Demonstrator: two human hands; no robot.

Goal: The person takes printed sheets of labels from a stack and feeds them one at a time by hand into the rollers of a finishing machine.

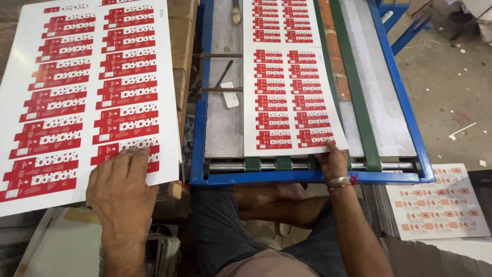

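Sheet (292, 97) on bed (220, 123): long axis runs away from body; right hand (332, 161) pinches near edge (closer); left hand (120, 184) spread flat on stack (87, 92).

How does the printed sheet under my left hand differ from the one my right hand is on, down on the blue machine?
The left sheet lies tilted on a stack beside the machine; the machine sheet lies straight on the blue-framed bed, beside a green belt. The left sheet looks wider. The left hand rests flat on its near edge; the right hand touches its sheet's near corner. Both are white with two columns of red box patterns.
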